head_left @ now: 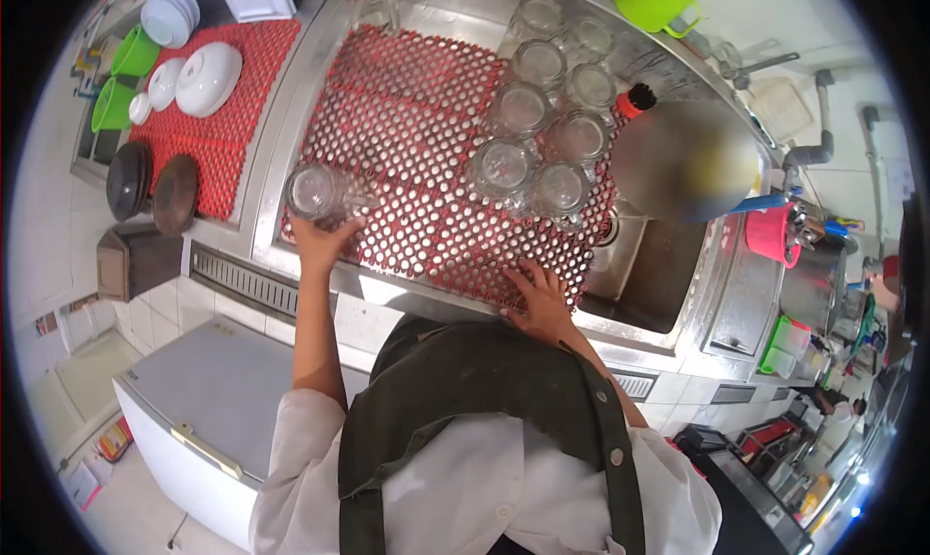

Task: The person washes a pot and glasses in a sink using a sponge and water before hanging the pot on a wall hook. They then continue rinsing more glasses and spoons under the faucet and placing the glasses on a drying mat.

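Toward the mat's left front corner stands a glass mug (312, 189) with its handle pointing right. My left hand (324, 243) is around the near side of this mug, thumb below the handle; some fingertips are hidden behind the glass. My right hand (544, 305) rests on the front edge of the red perforated mat (407, 119), fingers spread and holding nothing. Beyond it, several glass mugs (524, 107) stand in two rows on the mat's right side. Another glass mug (370, 1) is at the back left.
A sink basin (651, 279) lies right of the mat, with a blurred round shape (688, 163) above it. A red brush (635, 101) is beside the mugs. White bowls (208, 78) and dark oval dishes (175, 195) sit on the left mat. A pink container (772, 233) holds utensils.
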`<act>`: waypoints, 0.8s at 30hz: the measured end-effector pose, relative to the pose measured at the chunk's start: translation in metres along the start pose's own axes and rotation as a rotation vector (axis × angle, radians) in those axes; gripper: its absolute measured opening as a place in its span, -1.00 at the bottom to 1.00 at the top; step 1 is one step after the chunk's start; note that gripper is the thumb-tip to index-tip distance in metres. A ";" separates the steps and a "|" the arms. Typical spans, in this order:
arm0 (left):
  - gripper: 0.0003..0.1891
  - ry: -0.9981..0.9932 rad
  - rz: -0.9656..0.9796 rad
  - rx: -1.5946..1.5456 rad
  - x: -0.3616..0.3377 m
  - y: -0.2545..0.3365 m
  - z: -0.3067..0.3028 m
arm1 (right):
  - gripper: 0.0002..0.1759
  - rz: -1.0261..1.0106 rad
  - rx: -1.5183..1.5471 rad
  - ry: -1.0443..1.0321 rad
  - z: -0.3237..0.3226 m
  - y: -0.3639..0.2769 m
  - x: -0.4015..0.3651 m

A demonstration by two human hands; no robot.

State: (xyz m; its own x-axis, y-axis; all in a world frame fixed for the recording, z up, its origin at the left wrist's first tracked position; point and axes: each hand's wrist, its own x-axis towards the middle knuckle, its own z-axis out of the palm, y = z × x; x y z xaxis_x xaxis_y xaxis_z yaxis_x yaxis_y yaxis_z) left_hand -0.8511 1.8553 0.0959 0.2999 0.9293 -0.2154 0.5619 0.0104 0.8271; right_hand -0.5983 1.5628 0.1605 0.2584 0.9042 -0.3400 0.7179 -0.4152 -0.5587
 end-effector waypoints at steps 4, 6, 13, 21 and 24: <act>-0.11 0.175 0.154 -0.083 0.006 0.028 -0.003 | -0.39 -0.004 0.263 0.070 -0.008 0.010 0.004; -0.23 0.126 0.143 -0.127 0.005 0.036 -0.002 | -0.49 -0.030 0.261 0.184 -0.024 -0.003 0.005; -0.28 -0.259 0.303 -0.507 -0.056 0.088 0.062 | -0.57 -0.028 0.275 0.387 -0.040 0.013 -0.004; -0.19 -0.292 0.452 -0.366 -0.081 0.124 0.135 | -0.65 0.229 0.520 0.622 -0.049 0.075 -0.026; -0.19 -0.259 0.503 -0.319 -0.080 0.117 0.148 | -0.79 0.441 1.048 0.801 -0.048 0.164 -0.012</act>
State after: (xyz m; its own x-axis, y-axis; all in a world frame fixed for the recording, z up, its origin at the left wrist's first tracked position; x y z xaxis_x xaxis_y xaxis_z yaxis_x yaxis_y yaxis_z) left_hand -0.6949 1.7273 0.1334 0.6655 0.7305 0.1530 0.0599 -0.2566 0.9647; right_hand -0.4527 1.4889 0.1088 0.8858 0.3432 -0.3123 -0.2403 -0.2364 -0.9415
